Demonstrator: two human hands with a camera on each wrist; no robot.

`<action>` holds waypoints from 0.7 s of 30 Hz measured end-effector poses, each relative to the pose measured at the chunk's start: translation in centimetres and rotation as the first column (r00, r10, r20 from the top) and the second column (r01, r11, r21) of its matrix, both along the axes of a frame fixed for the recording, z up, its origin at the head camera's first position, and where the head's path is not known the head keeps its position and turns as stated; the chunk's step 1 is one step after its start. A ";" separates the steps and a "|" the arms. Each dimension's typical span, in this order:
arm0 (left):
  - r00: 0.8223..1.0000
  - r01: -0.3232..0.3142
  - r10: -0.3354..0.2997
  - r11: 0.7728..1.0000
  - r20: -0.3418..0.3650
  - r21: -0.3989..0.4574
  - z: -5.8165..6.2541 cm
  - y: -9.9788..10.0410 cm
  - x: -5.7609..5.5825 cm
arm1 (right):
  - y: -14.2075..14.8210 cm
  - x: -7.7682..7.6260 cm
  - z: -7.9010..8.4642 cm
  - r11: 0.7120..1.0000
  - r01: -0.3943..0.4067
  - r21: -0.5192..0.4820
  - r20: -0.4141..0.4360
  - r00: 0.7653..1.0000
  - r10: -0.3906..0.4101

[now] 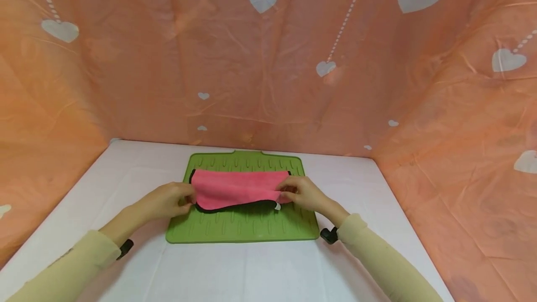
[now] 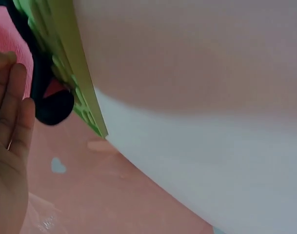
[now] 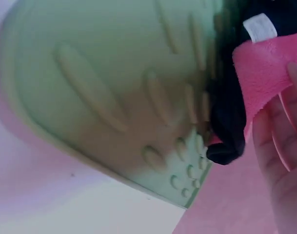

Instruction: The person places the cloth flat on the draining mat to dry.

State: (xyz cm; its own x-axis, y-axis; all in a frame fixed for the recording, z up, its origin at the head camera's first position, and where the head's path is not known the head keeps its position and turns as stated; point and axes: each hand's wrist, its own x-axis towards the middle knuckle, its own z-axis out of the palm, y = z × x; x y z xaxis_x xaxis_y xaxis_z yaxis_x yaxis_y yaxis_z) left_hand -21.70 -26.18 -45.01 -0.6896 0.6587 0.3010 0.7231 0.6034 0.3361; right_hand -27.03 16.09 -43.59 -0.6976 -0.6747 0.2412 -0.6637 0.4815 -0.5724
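A pink cloth (image 1: 237,188) with a black edge lies folded across the green ridged mat (image 1: 239,229), its front edge raised a little off the mat near the right. My left hand (image 1: 172,200) pinches the cloth's left end between thumb and fingers. At the other end, my right hand (image 1: 303,194) pinches the right side, close to a small white tag (image 3: 260,28). In the right wrist view, thumb and fingers grip the pink cloth (image 3: 265,73) by its edge. The left wrist view shows only a strip of the cloth (image 2: 9,36) beside the fingers.
The mat lies on a white-covered table (image 1: 201,274). An orange curtain (image 1: 260,83) with pale hearts stands behind and on both sides. Dark bands with a small block sit at both wrists.
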 end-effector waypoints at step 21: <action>0.998 -0.039 0.045 0.985 0.032 -0.170 -1.1 2.6 -1.1 | -0.1 -0.5 -1.8 0.990 0.050 0.131 -0.023 0.999 -0.048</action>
State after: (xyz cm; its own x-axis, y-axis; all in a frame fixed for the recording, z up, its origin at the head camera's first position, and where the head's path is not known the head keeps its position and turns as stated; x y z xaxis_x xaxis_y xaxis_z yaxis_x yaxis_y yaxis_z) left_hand -22.77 -23.61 -46.10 -0.7260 0.6682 0.1625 0.6853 0.6834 0.2516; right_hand -27.49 16.03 -45.41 -0.7266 -0.6665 0.1669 -0.6479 0.5838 -0.4893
